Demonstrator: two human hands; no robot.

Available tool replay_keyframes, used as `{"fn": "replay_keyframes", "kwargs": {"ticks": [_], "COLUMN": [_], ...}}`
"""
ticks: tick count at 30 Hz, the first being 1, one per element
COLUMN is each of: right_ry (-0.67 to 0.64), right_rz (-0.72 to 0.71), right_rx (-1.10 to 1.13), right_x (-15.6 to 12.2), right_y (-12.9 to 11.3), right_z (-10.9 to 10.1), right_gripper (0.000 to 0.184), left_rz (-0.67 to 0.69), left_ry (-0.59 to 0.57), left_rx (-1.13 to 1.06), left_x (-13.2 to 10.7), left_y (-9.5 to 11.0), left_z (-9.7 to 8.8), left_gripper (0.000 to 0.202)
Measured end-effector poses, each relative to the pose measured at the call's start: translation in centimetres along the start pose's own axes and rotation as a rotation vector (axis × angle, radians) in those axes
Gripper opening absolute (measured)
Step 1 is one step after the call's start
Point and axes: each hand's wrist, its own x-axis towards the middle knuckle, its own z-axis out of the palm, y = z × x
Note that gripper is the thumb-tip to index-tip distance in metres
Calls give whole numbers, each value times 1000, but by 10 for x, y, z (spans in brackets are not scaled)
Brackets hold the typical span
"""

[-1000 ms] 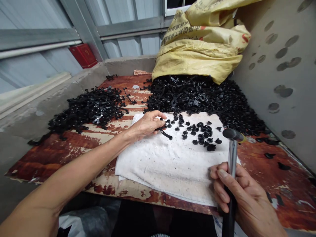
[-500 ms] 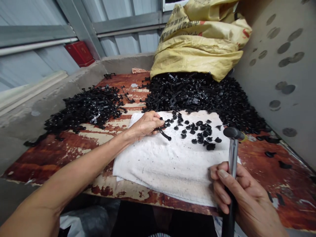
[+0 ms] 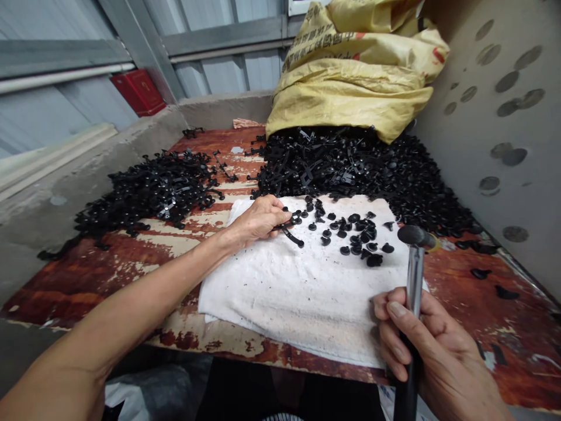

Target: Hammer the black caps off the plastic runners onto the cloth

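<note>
"What's the left hand (image 3: 258, 221) on?"

"A black plastic runner (image 3: 291, 237). The fingertips look pinched on one end of it, and the curved length lies out on a folded white towel (image 3: 280, 304)."

"And around that?"

"Loose black plastic clips (image 3: 350, 240) with round heads, scattered across the towel just to the right of the runner."

"What about the right hand (image 3: 432, 351)?"

"Clenched round the black grip of a hammer (image 3: 414, 275), holding it upright with the dark head on top. It's at the towel's right edge, well apart from the left hand."

"What's under the towel?"

"A table (image 3: 87, 298) of red-brown painted wood, badly peeling."

"Further out?"

"Two big heaps of black plastic clips, one to the left (image 3: 149, 190) and one behind the towel (image 3: 350, 169), spilling from a yellow woven sack (image 3: 350, 76) with printed lettering. A grey wall (image 3: 504, 134) with round marks rises on the right, and a red box (image 3: 138, 92) sits beyond the far left corner."
</note>
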Motion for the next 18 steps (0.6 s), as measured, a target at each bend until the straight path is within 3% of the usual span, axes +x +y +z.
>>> {"fn": "replay_keyframes", "kwargs": {"ticks": [18], "right_ry": [-26], "right_rz": [-9], "right_rx": [-1], "right_x": [2], "right_y": [1], "right_z": [-2], "right_gripper": [24], "left_rz": [8], "left_ry": [-18], "left_rx": [-8], "left_x": [3], "left_y": [-2], "left_z": [-1], "left_gripper": [20]}}
